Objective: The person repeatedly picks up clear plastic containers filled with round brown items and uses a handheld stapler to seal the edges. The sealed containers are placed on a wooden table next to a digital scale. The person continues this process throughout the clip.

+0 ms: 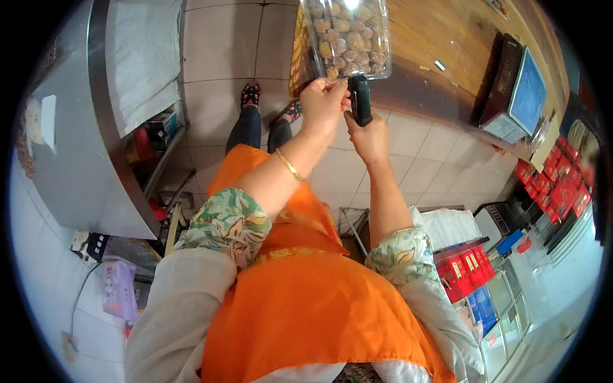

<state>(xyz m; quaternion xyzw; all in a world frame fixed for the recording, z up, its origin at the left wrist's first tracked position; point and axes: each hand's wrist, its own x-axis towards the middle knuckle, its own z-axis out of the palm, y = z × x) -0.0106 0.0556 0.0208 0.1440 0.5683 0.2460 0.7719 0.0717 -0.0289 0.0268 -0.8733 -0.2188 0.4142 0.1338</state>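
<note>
Currently, the right hand (370, 135) grasps a black, elongated, stapler-like tool (361, 101) at the near edge of a clear, rectangular plastic container (379, 74) of round brown pieces (356, 43), located at the left end of the brown wooden table (434, 38). The left hand (320, 105) has its fingertips drawn together beside that edge; whether they pinch the rim cannot be told. The step appears to be edge work with the tool; the next move calls for steady alignment.

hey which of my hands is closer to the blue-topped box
Right. Your right hand, gripping a black tool, is left of the blue-topped box; your left hand is farther left, by the clear container.
</note>
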